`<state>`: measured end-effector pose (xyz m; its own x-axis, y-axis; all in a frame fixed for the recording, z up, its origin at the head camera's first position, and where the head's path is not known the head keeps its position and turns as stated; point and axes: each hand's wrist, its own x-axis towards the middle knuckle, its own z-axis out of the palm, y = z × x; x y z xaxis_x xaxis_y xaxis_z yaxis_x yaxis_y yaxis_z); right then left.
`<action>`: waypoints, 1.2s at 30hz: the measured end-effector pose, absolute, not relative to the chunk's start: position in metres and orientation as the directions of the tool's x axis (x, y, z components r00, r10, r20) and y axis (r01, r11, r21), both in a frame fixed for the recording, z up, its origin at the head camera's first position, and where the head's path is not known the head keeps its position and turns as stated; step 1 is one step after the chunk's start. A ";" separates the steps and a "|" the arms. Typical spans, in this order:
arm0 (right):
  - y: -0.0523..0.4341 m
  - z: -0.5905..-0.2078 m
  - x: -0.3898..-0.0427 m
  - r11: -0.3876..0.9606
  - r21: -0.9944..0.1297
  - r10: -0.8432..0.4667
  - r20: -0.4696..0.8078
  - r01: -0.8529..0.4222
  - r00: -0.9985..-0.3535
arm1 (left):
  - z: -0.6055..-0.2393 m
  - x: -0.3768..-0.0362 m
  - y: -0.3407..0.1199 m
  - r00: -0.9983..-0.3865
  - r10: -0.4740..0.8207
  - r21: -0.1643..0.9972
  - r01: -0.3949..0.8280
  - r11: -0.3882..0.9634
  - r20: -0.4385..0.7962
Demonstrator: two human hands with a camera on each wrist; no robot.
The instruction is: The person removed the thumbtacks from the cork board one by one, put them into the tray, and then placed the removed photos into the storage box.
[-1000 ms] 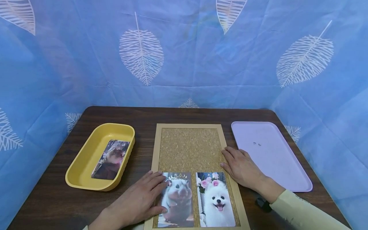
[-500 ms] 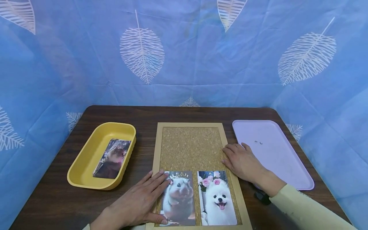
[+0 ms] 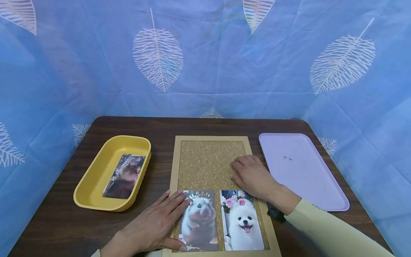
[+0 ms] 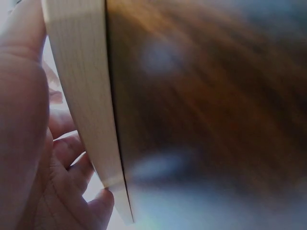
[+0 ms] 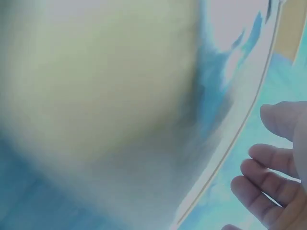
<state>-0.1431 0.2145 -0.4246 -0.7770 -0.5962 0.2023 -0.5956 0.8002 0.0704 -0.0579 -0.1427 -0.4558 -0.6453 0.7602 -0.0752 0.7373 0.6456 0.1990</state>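
Head view: flat left hand pins thin, flexible hamster photo; right hand rests relaxed on cork board; lift by an edge.

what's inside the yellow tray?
One photo card lies in the yellow tray, leaning against its right wall; the print is dark and too small to identify. Whatever is beneath the card is covered. Neither hand touches the tray.

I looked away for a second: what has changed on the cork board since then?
The right hand slid left, off the board's right frame edge onto the cork board, above the dog photo. Nothing was picked up or let go. The left hand still rests flat on the hamster photo; both trays are unmoved.
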 end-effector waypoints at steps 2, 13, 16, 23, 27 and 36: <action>0.204 -0.423 -0.144 0.782 0.062 -0.618 0.206 -0.620 -0.759 | -0.456 -0.058 -0.143 -0.642 0.765 0.184 0.747 0.639 -0.050; 0.157 -0.415 -0.148 0.637 0.158 -0.768 0.207 -0.754 -0.605 | -0.456 -0.058 -0.142 -0.643 0.766 0.176 0.752 0.635 -0.017; 0.147 -0.414 -0.148 0.604 0.198 -0.796 0.194 -0.772 -0.574 | -0.456 -0.059 -0.142 -0.643 0.766 0.181 0.752 0.634 -0.014; 0.133 -0.411 -0.154 0.480 0.311 -0.877 0.174 -0.820 -0.447 | -0.457 -0.060 -0.142 -0.644 0.765 0.198 0.746 0.637 -0.035; 0.127 -0.408 -0.159 0.355 0.346 -0.935 0.137 -0.868 -0.328 | -0.457 -0.061 -0.142 -0.649 0.757 0.217 0.729 0.649 -0.080; 0.104 -0.398 -0.164 0.074 0.429 -0.989 -0.085 -0.900 -0.121 | -0.459 -0.061 -0.144 -0.641 0.767 0.191 0.749 0.635 -0.035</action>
<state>-0.1637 0.1044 -0.3977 -0.1211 -0.9890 -0.0846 -0.9004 0.0736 0.4288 -0.0609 -0.1442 -0.4588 -0.6410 0.7667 -0.0350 0.7487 0.6347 0.1913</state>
